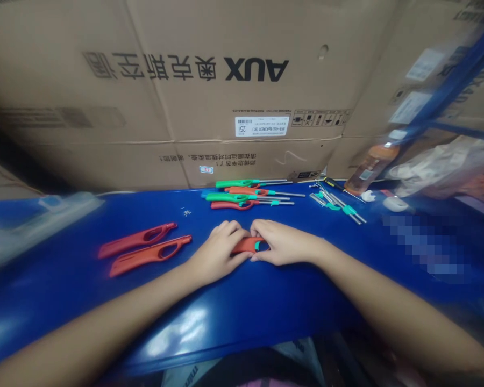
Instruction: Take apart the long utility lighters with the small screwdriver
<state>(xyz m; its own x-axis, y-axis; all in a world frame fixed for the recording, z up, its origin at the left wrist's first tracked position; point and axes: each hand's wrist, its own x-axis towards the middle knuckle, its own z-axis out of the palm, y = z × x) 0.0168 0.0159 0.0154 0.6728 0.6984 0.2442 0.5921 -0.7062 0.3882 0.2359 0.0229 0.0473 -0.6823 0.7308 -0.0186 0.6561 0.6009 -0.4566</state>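
Observation:
Both hands close around one orange lighter body (244, 245) just above the blue table. My left hand (221, 247) wraps its left part. My right hand (276, 242) grips the end with the finger loop, where a green trigger (258, 246) shows. Whether a metal tube sticks out at that end is hidden by the right hand. To the left lie a red lighter shell (137, 239) and an orange lighter shell (151, 255), without tubes. Beyond the hands, several long lighters (234, 198) with metal tubes lie side by side.
At the back right are several metal tubes with green pieces (341, 204), a yellow-and-black screwdriver (334, 184) and an orange drink bottle (373, 164). A large cardboard sheet (210, 107) stands behind the blue table (210, 333). Clear plastic (36, 228) lies at left.

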